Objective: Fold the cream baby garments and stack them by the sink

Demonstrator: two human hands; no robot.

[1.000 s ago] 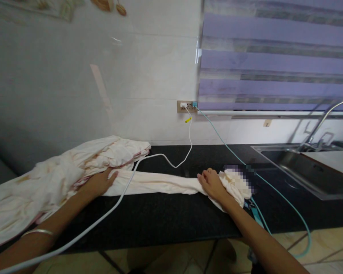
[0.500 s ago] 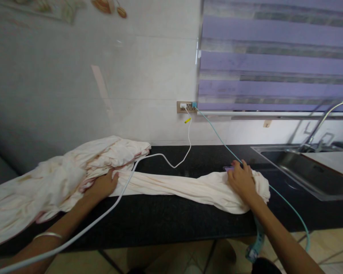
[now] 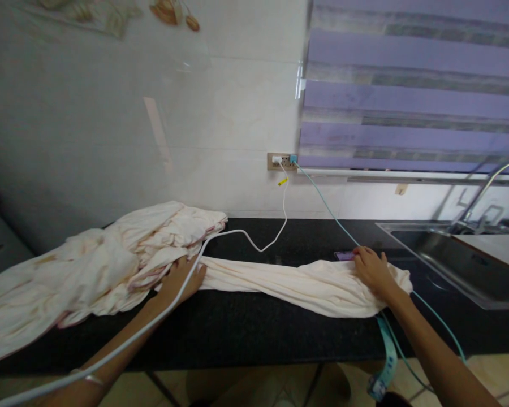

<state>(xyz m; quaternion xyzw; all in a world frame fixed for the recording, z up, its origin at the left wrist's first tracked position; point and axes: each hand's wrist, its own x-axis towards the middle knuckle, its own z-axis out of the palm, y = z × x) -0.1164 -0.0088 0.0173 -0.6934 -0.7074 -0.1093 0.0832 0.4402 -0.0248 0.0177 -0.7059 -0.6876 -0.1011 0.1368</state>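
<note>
**Cloth stretched between two flat hands**

Under both hands a cream cloth (image 3: 280, 280) lies drawn long across the black table (image 3: 246, 333). Left hand (image 3: 180, 280) presses flat near the bunched heap, fingers (image 3: 197, 271) released, not clenched, seemingly anchoring that end. Right hand (image 3: 371, 270) rests spread on the far end, pinning it. A white cable (image 3: 241, 233) crosses beside the left fingers; a phone (image 3: 343, 255) sits just beyond the right.
</note>
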